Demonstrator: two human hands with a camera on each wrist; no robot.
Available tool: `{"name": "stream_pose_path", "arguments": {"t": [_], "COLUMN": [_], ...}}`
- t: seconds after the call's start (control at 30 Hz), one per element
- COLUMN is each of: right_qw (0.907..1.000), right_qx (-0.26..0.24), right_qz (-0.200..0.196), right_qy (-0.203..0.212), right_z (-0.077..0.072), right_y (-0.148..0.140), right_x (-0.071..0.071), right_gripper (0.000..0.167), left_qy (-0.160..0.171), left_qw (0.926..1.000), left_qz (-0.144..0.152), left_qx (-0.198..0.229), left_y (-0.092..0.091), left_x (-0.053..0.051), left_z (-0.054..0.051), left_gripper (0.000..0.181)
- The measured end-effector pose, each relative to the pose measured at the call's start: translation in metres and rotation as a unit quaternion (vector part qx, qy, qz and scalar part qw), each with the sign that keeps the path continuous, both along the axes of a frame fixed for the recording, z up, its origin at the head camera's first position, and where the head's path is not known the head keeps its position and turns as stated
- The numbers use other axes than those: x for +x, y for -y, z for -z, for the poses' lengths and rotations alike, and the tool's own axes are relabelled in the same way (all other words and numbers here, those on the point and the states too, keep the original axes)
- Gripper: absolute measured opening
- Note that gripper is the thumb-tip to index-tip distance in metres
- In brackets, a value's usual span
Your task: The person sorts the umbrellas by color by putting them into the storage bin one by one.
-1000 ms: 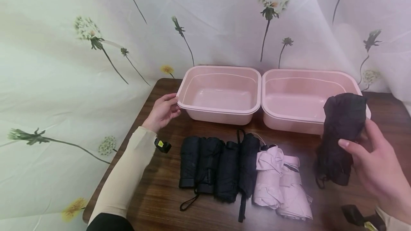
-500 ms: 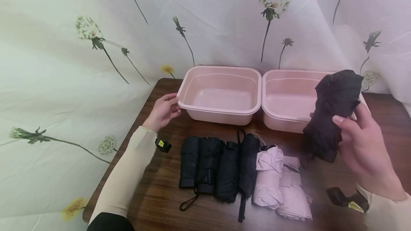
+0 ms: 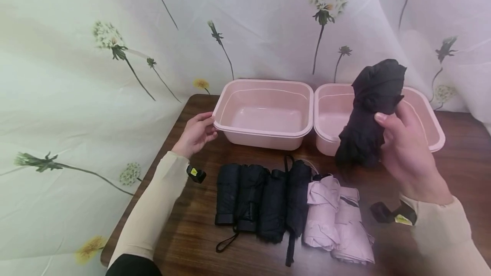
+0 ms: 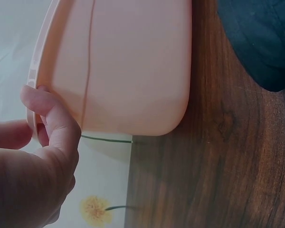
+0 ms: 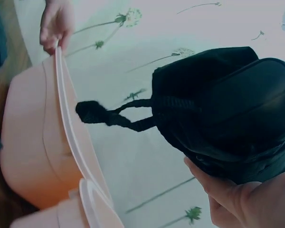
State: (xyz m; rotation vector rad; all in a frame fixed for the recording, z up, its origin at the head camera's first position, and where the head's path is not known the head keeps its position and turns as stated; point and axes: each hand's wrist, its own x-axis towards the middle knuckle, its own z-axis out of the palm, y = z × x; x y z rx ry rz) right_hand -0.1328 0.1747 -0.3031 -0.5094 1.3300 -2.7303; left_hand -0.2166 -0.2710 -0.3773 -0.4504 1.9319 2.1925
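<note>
My right hand (image 3: 410, 152) grips a folded black umbrella (image 3: 370, 110) in the air, over the front part of the right pink basin (image 3: 435, 125). In the right wrist view the umbrella (image 5: 218, 114) shows its rounded end and a dangling strap loop. My left hand (image 3: 195, 135) pinches the left rim of the left pink basin (image 3: 264, 139); in the left wrist view the thumb and fingers of this hand (image 4: 42, 161) lie on both sides of the rim. Nothing lies inside the left basin.
Several folded black umbrellas (image 3: 272, 208) lie side by side on the brown table (image 3: 192, 233) in front of the basins. Two folded pink umbrellas (image 3: 322, 216) lie to their right. Behind the table hangs a cloth (image 3: 268, 24) printed with dandelions.
My right hand has carried the black umbrella leftward and up, from the right side of the table to over the right basin. My left hand has stayed on the left basin's rim.
</note>
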Motion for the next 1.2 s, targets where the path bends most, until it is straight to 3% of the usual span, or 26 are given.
{"name": "stream_pose_path", "arguments": {"t": [0.17,0.4,0.57,0.83,1.0,1.2], "right_qw": [0.9991,0.9974,0.9968,0.9951,0.9928,0.9772], "right_qx": [0.005,0.048,0.045,-0.005,0.059,0.175], "right_qz": [-0.025,-0.022,-0.037,-0.069,-0.033,0.010], "right_qy": [0.034,0.048,0.054,0.071,0.099,0.120], "right_z": [-0.001,-0.002,0.000,0.003,0.003,0.003], "right_y": [0.006,0.018,0.024,0.038,0.044,0.052], "right_x": [-0.012,-0.030,-0.043,-0.065,-0.074,-0.083], "right_gripper": [0.047,0.048,0.041,0.028,0.035,0.054], "left_qy": [0.000,-0.003,0.000,0.000,0.002,0.005], "left_qw": [1.0000,1.0000,1.0000,0.9999,0.9998,0.9998], "left_qz": [-0.001,-0.002,-0.001,-0.003,-0.005,0.000], "left_qx": [-0.002,-0.008,-0.008,-0.016,-0.018,-0.020], "left_y": [-0.001,-0.001,-0.003,-0.004,-0.005,-0.010], "left_x": [0.000,-0.001,-0.002,-0.001,0.000,0.003], "left_z": [-0.001,0.000,0.000,0.000,0.001,-0.006], "left_gripper": [0.045,0.044,0.044,0.044,0.043,0.043]}}
